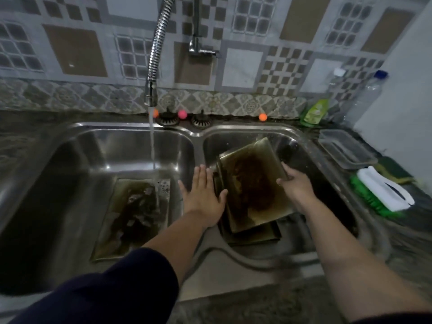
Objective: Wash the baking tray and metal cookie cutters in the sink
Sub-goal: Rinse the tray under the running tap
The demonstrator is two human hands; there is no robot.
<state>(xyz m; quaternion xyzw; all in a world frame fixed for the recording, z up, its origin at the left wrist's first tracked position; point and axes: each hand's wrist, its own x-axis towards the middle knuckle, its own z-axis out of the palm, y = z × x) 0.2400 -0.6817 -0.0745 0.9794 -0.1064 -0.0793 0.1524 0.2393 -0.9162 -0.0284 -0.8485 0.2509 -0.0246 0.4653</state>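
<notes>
A dirty, burnt baking tray [251, 183] is tilted up in the right sink basin, on top of other trays [254, 237] stacked below it. My right hand [295, 183] grips its right edge. My left hand [203, 195] lies flat with straight fingers against the tray's left edge. Another stained tray [117, 232] lies flat in the left basin [93, 148], and water from the flexible tap [153, 66] streams onto its far end. Dark lumps sit on that tray; I cannot tell whether they are cookie cutters.
A green-bristled scrub brush with a white handle [383, 195] lies on the counter to the right, behind it a clear plastic container [346, 148], a green soap bottle [314, 112] and clear bottles [364, 97]. Two drain strainers [168, 119] sit behind the sinks.
</notes>
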